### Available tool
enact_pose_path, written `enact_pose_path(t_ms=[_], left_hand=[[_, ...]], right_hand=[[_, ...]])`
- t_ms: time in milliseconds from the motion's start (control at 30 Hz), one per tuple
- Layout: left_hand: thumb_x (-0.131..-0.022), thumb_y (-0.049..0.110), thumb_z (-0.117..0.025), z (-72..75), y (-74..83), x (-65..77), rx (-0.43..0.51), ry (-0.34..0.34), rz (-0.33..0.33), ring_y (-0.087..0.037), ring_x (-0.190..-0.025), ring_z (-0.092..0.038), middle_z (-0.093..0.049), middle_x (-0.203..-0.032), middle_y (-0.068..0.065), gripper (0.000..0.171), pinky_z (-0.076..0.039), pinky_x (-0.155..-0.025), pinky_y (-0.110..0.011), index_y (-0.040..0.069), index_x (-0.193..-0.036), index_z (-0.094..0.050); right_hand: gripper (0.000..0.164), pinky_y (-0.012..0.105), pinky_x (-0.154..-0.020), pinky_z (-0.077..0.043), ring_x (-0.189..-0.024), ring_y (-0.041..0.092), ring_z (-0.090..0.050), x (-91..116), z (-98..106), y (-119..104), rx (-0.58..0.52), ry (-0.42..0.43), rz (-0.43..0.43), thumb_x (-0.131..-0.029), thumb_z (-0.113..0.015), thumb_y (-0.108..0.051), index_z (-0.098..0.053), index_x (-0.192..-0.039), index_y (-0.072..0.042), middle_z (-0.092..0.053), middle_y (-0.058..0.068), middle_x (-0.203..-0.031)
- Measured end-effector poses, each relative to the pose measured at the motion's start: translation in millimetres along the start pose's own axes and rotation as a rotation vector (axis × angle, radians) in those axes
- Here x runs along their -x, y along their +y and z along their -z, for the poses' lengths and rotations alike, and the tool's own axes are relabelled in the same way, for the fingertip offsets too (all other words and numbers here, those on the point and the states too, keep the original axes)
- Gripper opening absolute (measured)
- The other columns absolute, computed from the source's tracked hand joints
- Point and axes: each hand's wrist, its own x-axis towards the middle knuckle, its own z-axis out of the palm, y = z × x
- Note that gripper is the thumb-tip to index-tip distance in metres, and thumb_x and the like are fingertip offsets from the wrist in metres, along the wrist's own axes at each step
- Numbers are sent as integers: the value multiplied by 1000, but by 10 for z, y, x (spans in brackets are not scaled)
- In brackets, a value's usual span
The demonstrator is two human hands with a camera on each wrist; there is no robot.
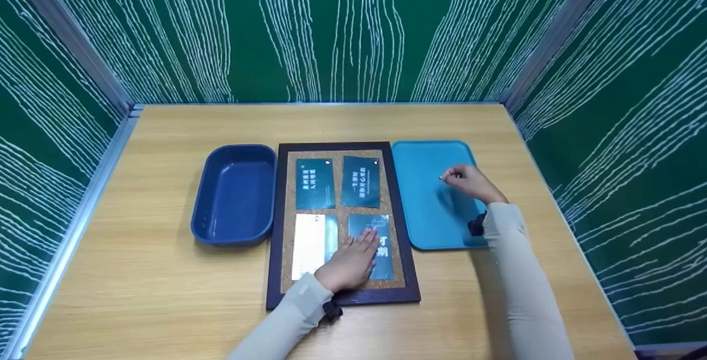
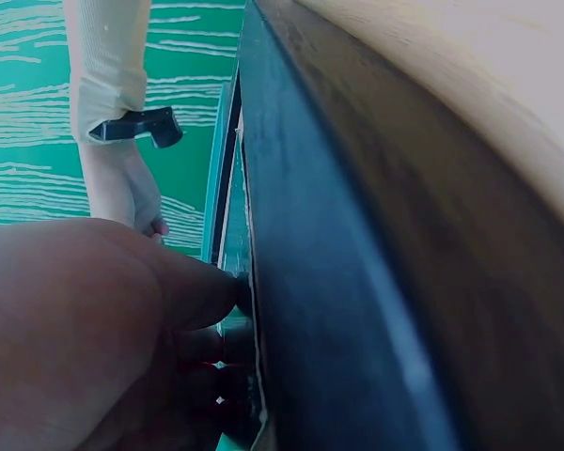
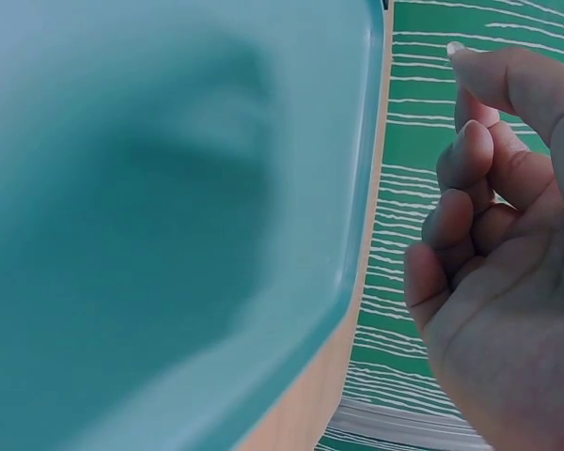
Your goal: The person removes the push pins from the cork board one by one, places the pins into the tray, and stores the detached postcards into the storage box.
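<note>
My left hand lies flat with straight fingers on the lower right teal card, pressing it against the cork board. In the left wrist view, that hand's fingers reach over the dark frame. My right hand is above the light blue tray, thumb and index finger pinched together. A tiny whitish thumbtack shows at those fingertips, its details too small to tell. Two teal cards and a white-and-teal card also lie on the cork, with small light dots near their top edges.
A deep blue bin stands left of the board, close to its frame. The tray lies against the board's right side. All rest on a wooden table, enclosed by green panels with white wavy lines.
</note>
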Motion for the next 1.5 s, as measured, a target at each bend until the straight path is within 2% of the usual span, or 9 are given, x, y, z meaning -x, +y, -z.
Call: enact_pose_path(t_ms=[167, 433, 667, 933, 1233, 1500], left_hand=[[-103, 26, -37, 7, 0, 5, 0, 3, 4, -23, -149, -14, -15, -161, -11, 54, -21, -120, -46, 5, -152, -25], [-103, 26, -36, 16, 6, 2, -16, 1, 2, -24, -149, -16, -16, -161, -11, 54, -22, -120, -46, 4, -152, -25], [-104, 27, -35, 34, 12, -3, -16, -16, 7, -23, -149, -15, -15, -161, -10, 54, -22, -120, -45, 5, -152, -24], [-103, 25, -37, 39, 13, 15, -10, -2, -8, -24, -149, -17, -16, -161, -12, 55, -23, -119, -46, 4, -152, -25], [-103, 25, -37, 38, 14, 18, -2, -8, -5, -24, -149, -15, -14, -161, -11, 55, -22, -120, -46, 4, -152, -24], [-103, 26, -36, 27, 13, 11, 6, -7, 3, -24, -149, -15, -14, -161, -11, 55, -21, -120, -45, 5, -152, -23]], right_hand=[[33, 27, -70, -41, -87, 22, -49, -7, -2, -10, 0, -3, -16, -99, -51, -26, -61, -113, 2, -60, 18, -112], [33, 33, -77, -42, -93, 26, -51, -4, 17, -8, 10, 3, -18, -99, -52, -27, -61, -113, 1, -60, 16, -112], [35, 30, -76, -41, -92, 23, -49, -5, 35, -2, 31, 11, -31, -99, -52, -30, -61, -115, 0, -59, 12, -111], [31, 26, -76, -43, -90, 17, -51, -12, 24, 16, 41, 31, 2, -99, -52, -25, -63, -110, 1, -62, 14, -113], [32, 28, -75, -42, -90, 19, -50, 3, 30, 1, 36, 40, -17, -99, -52, -25, -63, -112, 2, -62, 14, -115], [28, 30, -81, -43, -97, 21, -51, 4, 49, -12, 40, 50, -26, -99, -50, -25, -62, -111, -3, -60, 13, -115]])
